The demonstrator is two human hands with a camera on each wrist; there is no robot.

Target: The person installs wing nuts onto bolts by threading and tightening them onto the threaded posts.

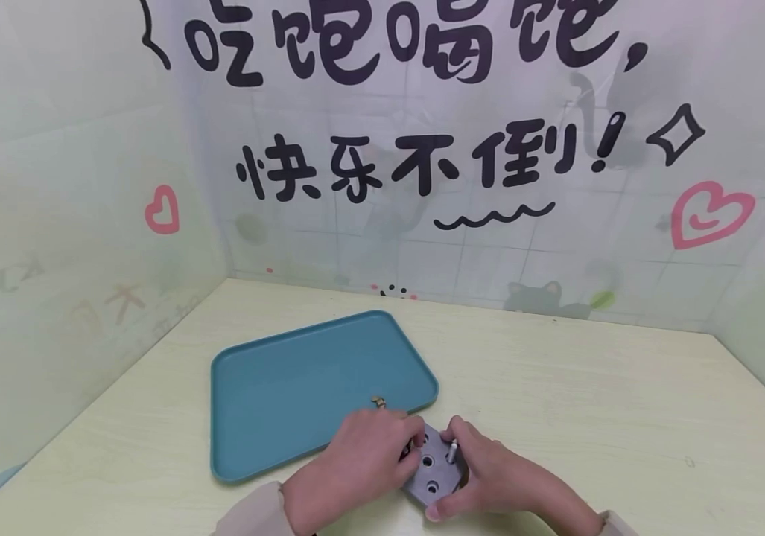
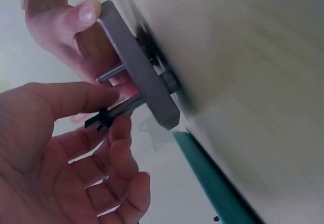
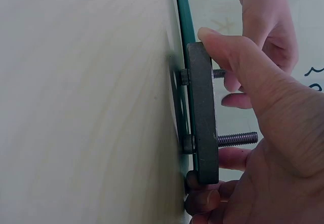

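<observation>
A grey metal plate (image 1: 445,470) with several round holes is held just above the table, close to the tray's near corner. My right hand (image 1: 499,476) grips it by its edges, thumb on one side and fingers on the other. Two threaded bolts pass through it; one bolt (image 3: 238,139) sticks out bare, and their heads (image 3: 189,144) show on the table side. With thumb and index finger my left hand (image 1: 372,455) pinches a dark wing nut (image 2: 104,118) at the end of the other bolt (image 2: 129,104). That hand's remaining fingers are loosely curled.
A blue-green tray (image 1: 302,387) lies left of the plate on the pale wooden table (image 1: 590,402). Small brass-coloured pieces (image 1: 378,401) show at its near edge, partly behind my left hand. Printed wall sheets (image 1: 369,246) enclose the back and sides.
</observation>
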